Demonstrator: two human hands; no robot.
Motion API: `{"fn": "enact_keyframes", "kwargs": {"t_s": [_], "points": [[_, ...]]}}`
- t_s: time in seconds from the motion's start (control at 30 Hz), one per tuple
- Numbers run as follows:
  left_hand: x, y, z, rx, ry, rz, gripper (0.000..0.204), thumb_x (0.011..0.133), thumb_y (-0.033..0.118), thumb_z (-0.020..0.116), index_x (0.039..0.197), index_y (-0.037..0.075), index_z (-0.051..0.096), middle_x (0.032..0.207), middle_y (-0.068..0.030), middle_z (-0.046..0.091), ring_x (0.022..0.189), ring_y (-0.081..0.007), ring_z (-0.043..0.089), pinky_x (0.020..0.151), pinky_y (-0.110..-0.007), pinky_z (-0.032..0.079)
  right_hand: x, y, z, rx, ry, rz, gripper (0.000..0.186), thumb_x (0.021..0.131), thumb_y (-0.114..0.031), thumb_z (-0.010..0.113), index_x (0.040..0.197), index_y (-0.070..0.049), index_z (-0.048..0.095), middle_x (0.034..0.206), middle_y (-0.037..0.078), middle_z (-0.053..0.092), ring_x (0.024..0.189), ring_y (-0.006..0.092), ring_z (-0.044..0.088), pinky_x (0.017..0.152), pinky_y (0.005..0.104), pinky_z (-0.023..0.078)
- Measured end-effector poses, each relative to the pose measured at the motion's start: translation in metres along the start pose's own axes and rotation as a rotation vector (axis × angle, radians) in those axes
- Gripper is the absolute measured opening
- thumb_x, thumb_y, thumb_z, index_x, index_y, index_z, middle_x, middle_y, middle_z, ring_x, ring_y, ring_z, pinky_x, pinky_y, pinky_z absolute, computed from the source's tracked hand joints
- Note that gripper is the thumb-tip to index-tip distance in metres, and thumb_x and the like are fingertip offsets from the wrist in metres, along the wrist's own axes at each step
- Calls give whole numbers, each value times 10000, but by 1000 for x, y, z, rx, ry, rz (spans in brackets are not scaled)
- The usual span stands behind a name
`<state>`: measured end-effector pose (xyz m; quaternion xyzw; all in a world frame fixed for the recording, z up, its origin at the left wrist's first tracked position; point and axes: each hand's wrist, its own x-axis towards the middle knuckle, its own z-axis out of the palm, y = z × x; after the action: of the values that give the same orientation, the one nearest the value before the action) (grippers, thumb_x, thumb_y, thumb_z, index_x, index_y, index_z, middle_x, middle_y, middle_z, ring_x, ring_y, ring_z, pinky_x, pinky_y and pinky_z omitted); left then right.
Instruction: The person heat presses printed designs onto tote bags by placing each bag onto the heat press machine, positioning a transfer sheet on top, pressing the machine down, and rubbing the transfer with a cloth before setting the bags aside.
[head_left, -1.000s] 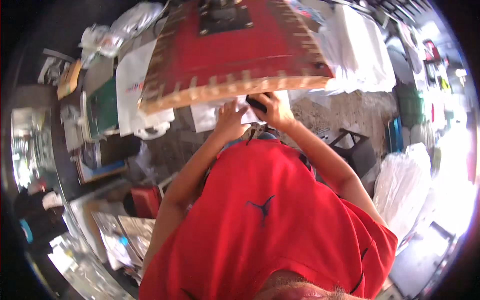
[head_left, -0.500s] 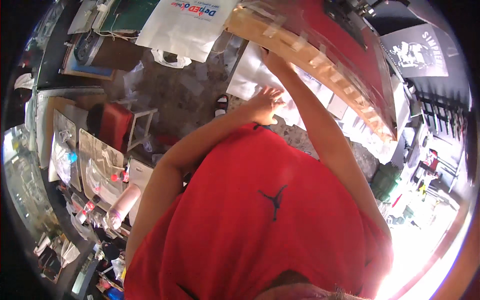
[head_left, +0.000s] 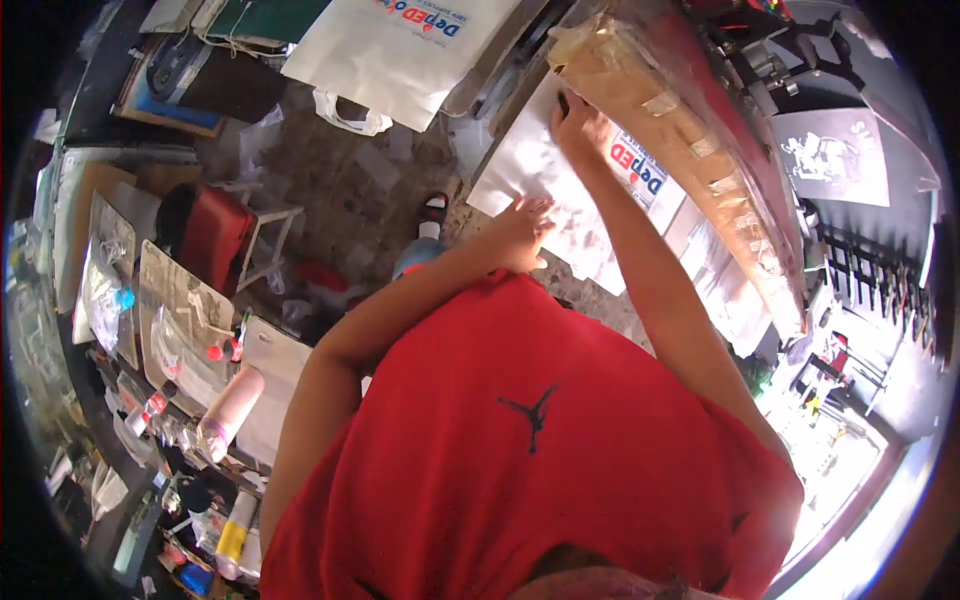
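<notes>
A white bag (head_left: 515, 167) with red and blue print lies flat beneath the tilted edge of a tape-covered frame (head_left: 690, 130). My left hand (head_left: 518, 234) rests at the bag's near left edge, open with its fingers apart. Reaching across the bag, my right hand (head_left: 582, 128) is at its far end, close to the frame. Its fingers look curled, and a small dark patch shows at the fingertips; what they hold, if anything, I cannot make out. My right forearm covers part of the bag.
Another white printed bag (head_left: 390, 60) hangs over a surface at the far left. A red seat (head_left: 218, 238) on a white-legged stool stands left. Nearer are boards and a pinkish roll (head_left: 232, 410). A metal clamp (head_left: 775, 72) sits by the frame; a foot in a sandal (head_left: 433, 208) shows below.
The frame appears farther right and more of the bag's print shows. My right hand, partly hidden at the frame's edge before, is now in plainer sight. The whole view has shifted slightly.
</notes>
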<state>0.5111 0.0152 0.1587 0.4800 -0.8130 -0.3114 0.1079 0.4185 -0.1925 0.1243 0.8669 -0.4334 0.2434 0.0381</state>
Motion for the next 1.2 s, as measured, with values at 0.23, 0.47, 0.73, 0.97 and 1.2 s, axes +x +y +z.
{"fn": "enact_keyframes", "kwargs": {"t_s": [0.23, 0.47, 0.73, 0.97, 1.2], "points": [[-3, -13, -11, -167, 46, 75, 663, 743, 279, 746, 1299, 2, 514, 1479, -173, 389, 1371, -343, 359, 1131, -448, 306, -6, -13, -29, -128, -30, 10, 317, 827, -293, 660, 1117, -166, 654, 1061, 214, 586, 950, 379, 623, 844, 469, 524], [3, -16, -32, -245, 34, 46, 708, 764, 292, 762, 1340, -5, 477, 1346, -246, 504, 1269, -383, 464, 1098, -446, 350, 25, -24, -4, 119, -75, 159, 252, 880, -319, 593, 1036, -142, 680, 997, 166, 640, 907, 324, 638, 816, 443, 513], [14, -29, -49, -273, -130, 6, 635, 816, 342, 742, 1303, -4, 526, 1363, -218, 508, 1291, -356, 457, 1085, -408, 374, -82, 105, -110, 307, -182, 491, 273, 919, -336, 548, 937, -118, 711, 935, 126, 691, 848, 283, 653, 776, 431, 497], [0, -26, -43, -299, 33, -33, 572, 845, 312, 724, 1287, -1, 543, 1380, -220, 492, 1296, -358, 453, 1086, -407, 367, -67, 44, -67, 88, 197, 274, 257, 726, -127, 714, 983, -130, 705, 1112, 147, 614, 973, 365, 596, 835, 465, 502], [27, -29, -51, -270, -91, 33, 552, 845, 269, 731, 1279, -13, 538, 1366, -224, 499, 1287, -358, 460, 1084, -400, 367, -6, -10, -22, 80, -112, 293, 381, 787, -269, 658, 1167, -249, 669, 1275, 121, 559, 1188, 330, 527, 972, 470, 459]]}}
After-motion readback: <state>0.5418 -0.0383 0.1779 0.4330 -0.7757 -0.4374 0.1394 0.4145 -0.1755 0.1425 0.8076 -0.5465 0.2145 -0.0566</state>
